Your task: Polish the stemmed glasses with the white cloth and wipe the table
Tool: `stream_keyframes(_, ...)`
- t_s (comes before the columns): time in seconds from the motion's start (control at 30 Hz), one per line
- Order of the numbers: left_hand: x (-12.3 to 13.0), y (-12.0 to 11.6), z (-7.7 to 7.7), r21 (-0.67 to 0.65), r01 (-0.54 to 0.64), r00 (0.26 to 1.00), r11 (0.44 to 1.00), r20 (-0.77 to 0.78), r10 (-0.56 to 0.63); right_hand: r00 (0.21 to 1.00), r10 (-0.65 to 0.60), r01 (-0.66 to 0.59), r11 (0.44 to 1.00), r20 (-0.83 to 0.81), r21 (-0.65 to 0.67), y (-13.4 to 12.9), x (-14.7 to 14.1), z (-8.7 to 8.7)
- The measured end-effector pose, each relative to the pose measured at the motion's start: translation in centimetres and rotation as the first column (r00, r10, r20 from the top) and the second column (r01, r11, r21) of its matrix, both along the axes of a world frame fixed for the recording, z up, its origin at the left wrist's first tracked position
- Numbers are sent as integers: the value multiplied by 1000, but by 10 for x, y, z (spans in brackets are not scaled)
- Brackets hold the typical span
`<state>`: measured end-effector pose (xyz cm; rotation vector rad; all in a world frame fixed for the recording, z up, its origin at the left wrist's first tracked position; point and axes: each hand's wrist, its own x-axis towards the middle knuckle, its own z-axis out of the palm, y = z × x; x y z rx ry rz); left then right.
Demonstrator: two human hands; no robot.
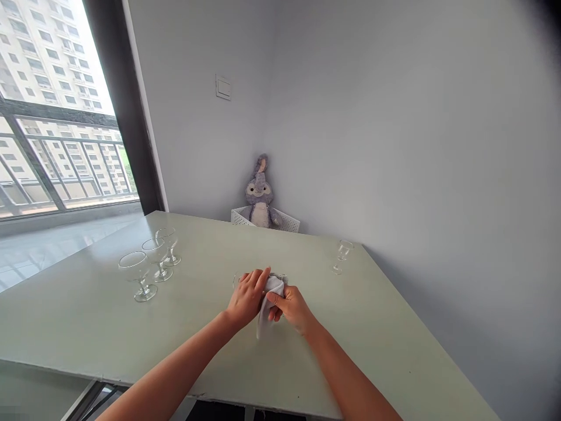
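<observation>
Over the middle of the table, my left hand (248,297) is closed around a clear stemmed glass (235,281) that lies tilted on its side. Only slivers of the glass show past my fingers. My right hand (293,306) pinches a pale grey cloth (274,285) between thumb and fingers. The cloth is bunched at the glass's right end, and a loose, blurred tail hangs below. Whether the cloth reaches inside the glass cannot be made out.
Three stemmed glasses stand upright on the left, including a near one (134,269). A smaller stemmed glass (344,251) stands at the right on the pale green table (210,356). Behind the far edge, a plush rabbit (259,196) sits in a white basket (287,222) by the walls.
</observation>
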<state>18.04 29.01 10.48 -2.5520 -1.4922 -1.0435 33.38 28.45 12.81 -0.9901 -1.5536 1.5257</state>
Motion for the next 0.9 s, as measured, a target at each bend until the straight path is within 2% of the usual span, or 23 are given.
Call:
stream_keyframes(0.1, -4, 2, 4, 25, 3, 998, 1000, -59, -1, 995, -43, 38, 998, -91, -55, 3, 5, -4)
stream_keyframes(0.17, -8, 4, 8, -4, 14, 997, 1000, -74, -14, 993, -23, 18, 999, -113, -45, 3, 11, -2)
stream_keyframes(0.23, -13, 6, 16, -94, 52, 997, 994, -54, -57, 997, 43, -43, 999, -66, -5, 1, 19, 4)
stream_keyframes(0.3, -19, 7, 26, -248, 134, 991, 959, 23, -132, 991, 136, -137, 990, 14, 24, -1, 28, 15)
stream_keyframes(0.33, -22, 7, 32, -359, 210, 978, 909, 74, -197, 978, 201, -202, 979, 52, 24, -2, 33, 20)
stream_keyframes(0.37, -25, 7, 37, -479, 303, 953, 824, 130, -275, 959, 269, -271, 962, 84, 15, -3, 37, 25)
stream_keyframes(0.43, -28, 6, 46, -658, 458, 878, 597, 231, -419, 920, 375, -376, 927, 116, -15, -3, 43, 32)
stream_keyframes(0.47, -27, 6, 49, -687, 484, 857, 542, 248, -451, 915, 386, -386, 922, 121, -23, -2, 44, 33)
stream_keyframes(0.5, -25, 5, 50, -667, 470, 866, 577, 224, -446, 926, 358, -358, 933, 117, -22, 0, 44, 33)
stream_keyframes(0.53, -22, 4, 51, -594, 417, 900, 688, 165, -404, 950, 297, -297, 955, 98, -17, 2, 43, 31)
stream_keyframes(0.57, -18, 3, 50, -465, 331, 940, 821, 90, -328, 973, 225, -224, 974, 60, -16, 5, 42, 27)
stream_keyframes(0.6, -14, 2, 48, -310, 233, 971, 922, 17, -240, 987, 159, -159, 987, 10, -24, 7, 40, 23)
stream_keyframes(0.63, -10, 1, 46, -170, 153, 986, 973, -43, -163, 993, 109, -111, 993, -48, -40, 8, 38, 19)
stream_keyframes(0.67, -7, 1, 44, -74, 105, 990, 992, -88, -112, 992, 78, -84, 995, -104, -57, 9, 37, 16)
stream_keyframes(0.7, -5, 1, 43, -36, 87, 989, 996, -114, -91, 987, 70, -81, 994, -145, -68, 9, 36, 15)
stream_keyframes(0.73, -6, 2, 42, -53, 86, 989, 995, -116, -91, 983, 83, -94, 994, -161, -64, 8, 37, 14)
stream_keyframes(0.8, -11, 5, 44, -225, 148, 985, 963, -55, -164, 979, 171, -176, 984, -113, -29, 6, 40, 17)
stream_keyframes(0.83, -14, 7, 46, -354, 221, 971, 909, -7, -239, 968, 240, -242, 970, -66, -15, 4, 43, 19)
stream_keyframes(0.9, -20, 8, 49, -566, 364, 920, 739, 94, -381, 934, 356, -355, 935, 20, -11, 3, 48, 24)
